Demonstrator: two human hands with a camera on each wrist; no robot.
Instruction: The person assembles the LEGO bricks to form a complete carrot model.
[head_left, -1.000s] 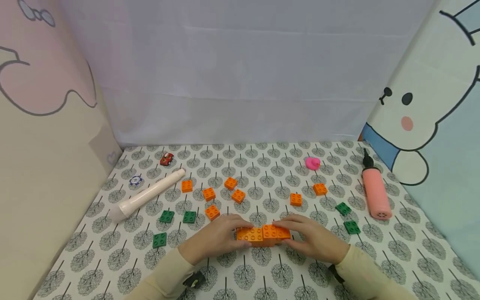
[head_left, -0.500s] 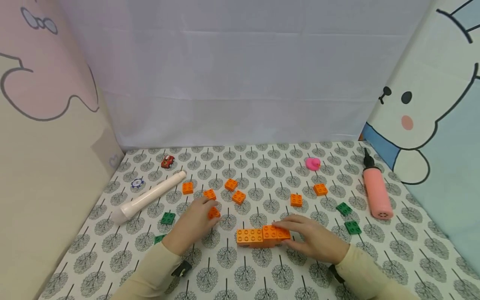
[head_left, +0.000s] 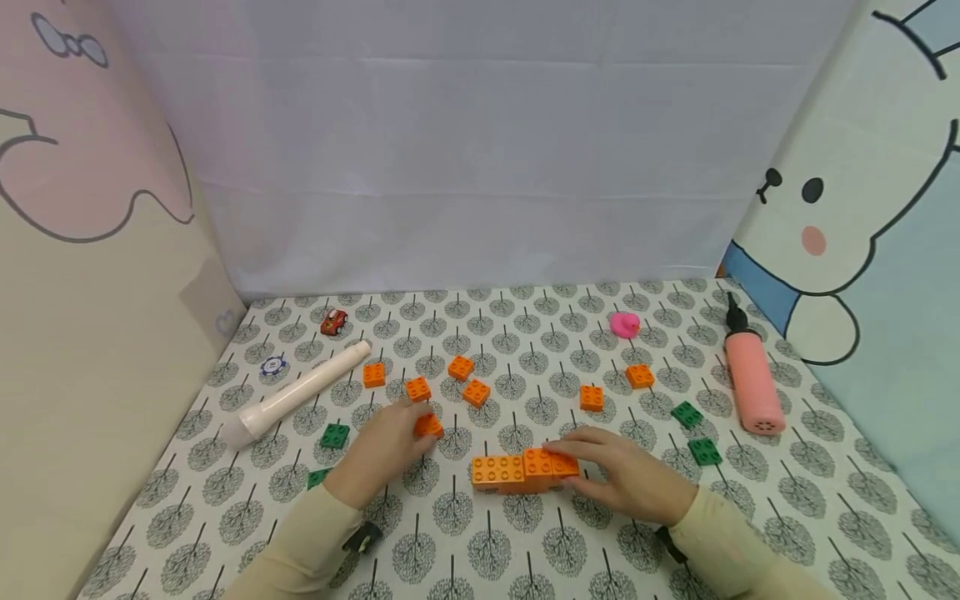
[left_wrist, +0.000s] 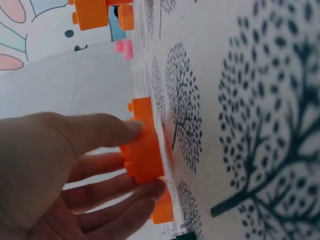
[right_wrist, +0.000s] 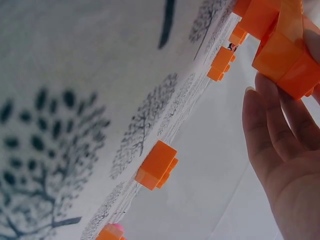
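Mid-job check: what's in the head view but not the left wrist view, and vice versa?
Only the head view shows the right hand, red toy car and white tube.

Only the left wrist view shows the palm side of the left hand.

Both show that hand gripping an orange brick above the tree-print cloth.

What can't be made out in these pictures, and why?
Head: parts of an orange brick and a green brick, behind the left hand.
Head: right end of joined orange bricks, partly covered by right hand.
Head: marking on blue-and-white disc, too small.
Left wrist: dark green thing, cut off by the bottom edge.
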